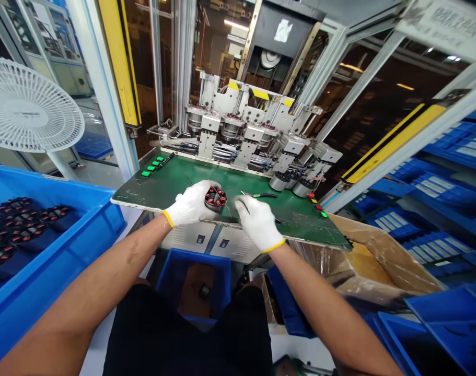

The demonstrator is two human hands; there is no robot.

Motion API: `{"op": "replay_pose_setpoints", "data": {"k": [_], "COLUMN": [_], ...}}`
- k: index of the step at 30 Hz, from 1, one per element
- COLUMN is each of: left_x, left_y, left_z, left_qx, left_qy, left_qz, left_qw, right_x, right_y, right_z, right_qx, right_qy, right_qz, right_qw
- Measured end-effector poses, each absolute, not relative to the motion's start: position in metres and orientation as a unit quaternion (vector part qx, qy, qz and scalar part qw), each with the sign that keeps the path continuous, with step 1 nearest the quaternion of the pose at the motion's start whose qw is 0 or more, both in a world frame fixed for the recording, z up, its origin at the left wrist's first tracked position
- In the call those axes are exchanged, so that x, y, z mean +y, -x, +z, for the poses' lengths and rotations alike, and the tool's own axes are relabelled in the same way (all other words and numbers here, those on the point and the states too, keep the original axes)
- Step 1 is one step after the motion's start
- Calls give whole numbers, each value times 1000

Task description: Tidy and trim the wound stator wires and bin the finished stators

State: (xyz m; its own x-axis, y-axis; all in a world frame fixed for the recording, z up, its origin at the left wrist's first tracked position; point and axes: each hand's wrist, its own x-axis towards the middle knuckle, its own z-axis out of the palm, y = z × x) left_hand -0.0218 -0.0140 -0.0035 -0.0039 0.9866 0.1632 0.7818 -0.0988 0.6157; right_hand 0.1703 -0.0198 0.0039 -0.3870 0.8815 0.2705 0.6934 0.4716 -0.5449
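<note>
My left hand [194, 203], in a white knit glove with a yellow cuff, grips a motor stator [215, 197] with copper-red windings and a dark rim. The stator is tilted so its open face shows, just over the front edge of the green work surface [175, 180]. Thin wire ends hang from its right side. Close to those wires is my gloved right hand [257, 219], its fingertips pinched together; whatever they hold is too small to make out. Behind that hand lies a pair of pliers [266, 195] with dark and green handles.
A machine with several metal heads [249, 136] stands along the back of the bench. Green buttons [151, 167] sit at left, red and green ones [319, 208] at right. A blue bin [65, 230] of stators is at left, a fan [30, 109] behind it, a lined carton [379, 256] at right.
</note>
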Motion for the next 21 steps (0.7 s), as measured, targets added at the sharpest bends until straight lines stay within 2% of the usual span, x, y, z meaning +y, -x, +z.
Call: {"op": "replay_pose_setpoints", "data": {"k": [2,4,6,10,13,15,17,19,21], "left_x": [-16,-18,-19,-20,-19,-18,-14,-10,-6], "left_y": [22,21,21,22,25,28,31,33,34], "left_z": [-1,2,4,1,-2,-3,-5,-7,-10], "left_qx": [643,642,642,641,624,612,595,580,569], "left_qy": [-685,-687,-688,-685,-695,-703,-713,-723,-730], "left_qz": [287,283,280,293,300,304,306,307,311], "left_qw": [184,188,187,188,193,199,211,216,216], "right_x": [-22,-21,-16,-5,-14,-26,-35,-39,-38], "right_y": [-175,-170,-160,-149,-158,-168,-173,-172,-166], "right_z": [18,29,33,17,3,0,3,5,3], "right_qx": [-878,-907,-903,-810,-744,-763,-822,-867,-872], "right_qy": [440,390,411,520,517,479,423,394,426], "right_qz": [-32,-117,-58,197,321,245,75,-68,-140], "right_qw": [186,109,112,185,277,357,373,298,195]}}
